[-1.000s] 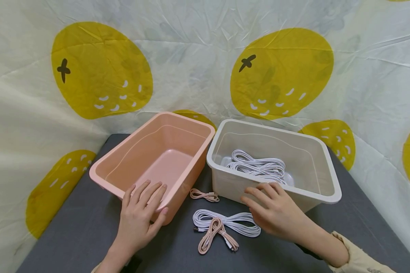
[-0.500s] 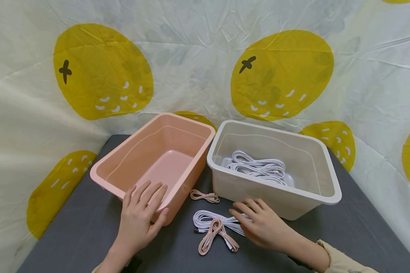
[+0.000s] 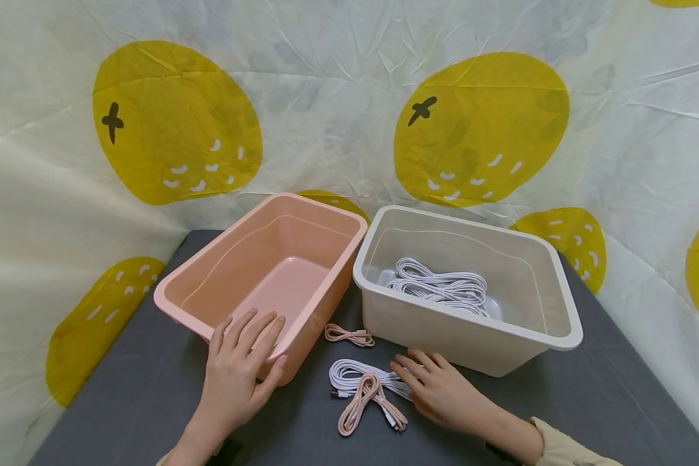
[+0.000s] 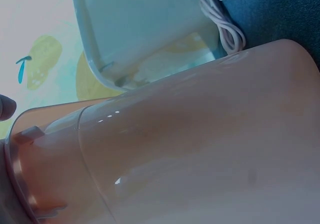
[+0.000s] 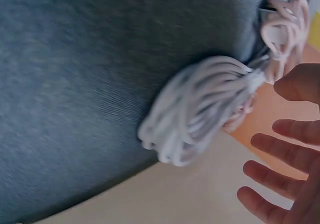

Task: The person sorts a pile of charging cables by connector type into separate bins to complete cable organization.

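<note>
My left hand [image 3: 235,369] rests over the near rim of a pink plastic bin [image 3: 166,294], fingers reaching inside and thumb on the outer side. Over the right end of a bundled white cable [image 3: 349,370] hovers my right hand [image 3: 451,395], its fingers spread and holding nothing in the right wrist view. A pink cable bundle [image 3: 358,408] lies across the front of the white one. Another small pink cable [image 3: 346,334] is on the table between the two bins. Several white cables [image 3: 437,285] lie coiled inside the light grey bin [image 3: 431,323].
The two bins stand side by side, angled toward each other, on a dark grey tabletop [image 3: 122,395]. Behind the table hangs a pale curtain [image 3: 326,116] printed with big yellow fruit shapes.
My right hand has moved down and left from the front of the light grey bin to the white cable on the table. My left hand stays on the pink bin's rim.
</note>
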Demonstrator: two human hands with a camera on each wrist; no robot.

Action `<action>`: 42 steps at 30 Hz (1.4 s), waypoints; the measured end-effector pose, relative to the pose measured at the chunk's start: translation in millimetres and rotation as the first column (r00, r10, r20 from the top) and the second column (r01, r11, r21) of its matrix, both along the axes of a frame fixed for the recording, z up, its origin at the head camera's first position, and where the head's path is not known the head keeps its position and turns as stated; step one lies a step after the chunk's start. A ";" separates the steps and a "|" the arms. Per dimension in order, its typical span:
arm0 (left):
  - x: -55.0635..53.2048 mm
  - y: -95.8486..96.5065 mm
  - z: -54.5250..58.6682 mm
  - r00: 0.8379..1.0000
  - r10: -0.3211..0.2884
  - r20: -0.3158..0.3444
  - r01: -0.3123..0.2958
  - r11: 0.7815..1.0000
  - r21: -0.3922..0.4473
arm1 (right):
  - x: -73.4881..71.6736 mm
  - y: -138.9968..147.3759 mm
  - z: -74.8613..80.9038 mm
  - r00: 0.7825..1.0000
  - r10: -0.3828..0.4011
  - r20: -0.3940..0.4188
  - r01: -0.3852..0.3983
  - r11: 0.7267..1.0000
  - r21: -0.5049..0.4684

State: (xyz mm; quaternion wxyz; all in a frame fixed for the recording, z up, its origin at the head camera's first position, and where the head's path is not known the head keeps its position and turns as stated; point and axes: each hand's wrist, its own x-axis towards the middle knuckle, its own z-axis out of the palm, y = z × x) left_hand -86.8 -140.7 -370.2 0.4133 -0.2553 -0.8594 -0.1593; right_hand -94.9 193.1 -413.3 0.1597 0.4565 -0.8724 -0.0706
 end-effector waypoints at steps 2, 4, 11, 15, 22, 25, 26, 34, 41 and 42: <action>0.0 0.0 0.1 1.000 -0.001 -0.006 0.001 1.000 0.002 | -0.6 1.0 -4.4 1.000 -0.002 -0.004 0.002 1.000 0.005; -0.1 0.2 0.3 1.000 -0.003 -0.014 0.003 1.000 0.007 | -1.2 1.7 -8.0 1.000 -0.005 -0.009 0.005 1.000 0.003; -1.8 1.3 1.1 0.999 -0.014 -0.038 0.015 0.999 0.032 | -2.8 3.9 -19.8 1.000 -0.005 0.006 0.004 1.000 0.024; -2.0 1.2 1.0 0.999 -0.012 -0.039 0.014 0.999 0.032 | -3.6 4.3 -25.0 1.000 -0.010 0.020 0.010 0.999 0.040; -2.0 1.0 0.4 0.999 -0.012 -0.044 0.013 0.999 0.032 | -7.4 2.9 -30.0 1.000 -0.003 -0.004 0.003 1.000 0.025; -2.1 1.1 0.4 0.999 -0.014 -0.045 0.016 0.999 0.036 | -9.5 1.9 -31.7 1.000 0.009 -0.017 -0.008 1.000 0.014; -2.2 1.2 0.4 0.999 -0.015 -0.045 0.017 0.999 0.036 | -10.1 1.7 -32.1 1.000 0.012 -0.025 -0.012 1.000 0.013; -1.7 0.6 0.9 0.999 -0.015 -0.042 0.016 0.999 0.034 | -12.8 -1.0 -32.4 0.998 0.025 -0.059 -0.023 0.999 0.031; -1.7 0.9 0.7 0.999 -0.019 -0.038 0.020 0.999 0.033 | -14.1 -2.5 -28.1 1.000 0.008 0.000 -0.008 0.999 0.054; -1.5 0.8 0.7 0.999 -0.018 -0.032 0.019 0.999 0.030 | -14.0 -2.6 -27.4 1.000 0.003 0.010 -0.003 0.999 0.052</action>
